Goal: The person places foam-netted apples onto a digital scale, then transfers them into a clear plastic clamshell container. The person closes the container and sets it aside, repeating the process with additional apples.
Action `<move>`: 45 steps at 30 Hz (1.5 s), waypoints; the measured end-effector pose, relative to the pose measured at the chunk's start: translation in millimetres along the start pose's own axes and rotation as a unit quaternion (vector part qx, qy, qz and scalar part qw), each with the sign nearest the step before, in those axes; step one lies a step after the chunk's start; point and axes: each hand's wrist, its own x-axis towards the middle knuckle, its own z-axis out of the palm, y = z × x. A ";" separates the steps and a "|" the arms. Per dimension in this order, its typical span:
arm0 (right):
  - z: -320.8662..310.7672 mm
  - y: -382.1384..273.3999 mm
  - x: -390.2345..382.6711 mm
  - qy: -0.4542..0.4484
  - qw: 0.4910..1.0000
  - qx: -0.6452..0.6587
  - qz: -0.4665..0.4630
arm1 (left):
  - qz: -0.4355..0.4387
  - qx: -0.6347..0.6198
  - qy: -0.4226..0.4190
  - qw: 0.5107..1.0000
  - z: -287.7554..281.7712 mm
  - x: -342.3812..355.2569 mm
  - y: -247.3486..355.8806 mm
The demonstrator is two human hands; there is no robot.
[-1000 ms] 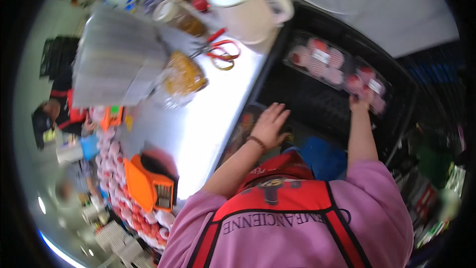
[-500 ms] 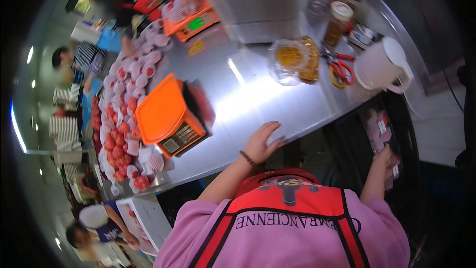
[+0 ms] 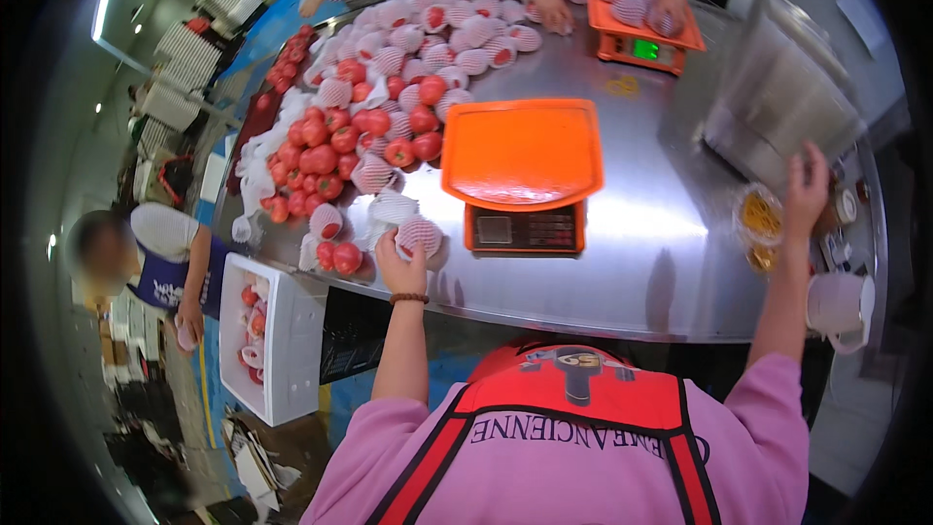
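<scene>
Foam-netted fruit (image 3: pixel 422 232) at left hand (image 3: pixel 402 268)

The left hand (image 3: pixel 400 270), right of the near orange scale (image 3: pixel 523 151) a moment ago, has crossed to its left, fingertips now at a netted fruit (image 3: pixel 422 233). The right hand (image 3: pixel 807 190) has left the fruit pack and risen to the clear container stack (image 3: pixel 777 83), well right of that scale.

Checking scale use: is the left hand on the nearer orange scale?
No, the left hand is at a foam-netted fruit left of that scale.
</scene>
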 end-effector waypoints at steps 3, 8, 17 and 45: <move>23.0 17.9 51.6 -0.027 0.994 0.100 0.037 | 0.036 0.090 -0.070 0.993 9.4 8.8 -32.4; 127.5 -77.3 -28.9 -0.305 0.933 0.165 0.093 | -0.003 0.101 -0.153 0.983 21.2 20.9 -29.2; 191.4 -220.0 -137.6 -0.475 0.843 0.249 -0.032 | -0.202 -0.606 -0.183 0.748 16.5 59.0 18.1; 426.2 -145.3 -6.2 -0.548 0.812 0.156 -0.126 | -0.116 0.091 -0.109 0.983 53.8 203.3 -100.7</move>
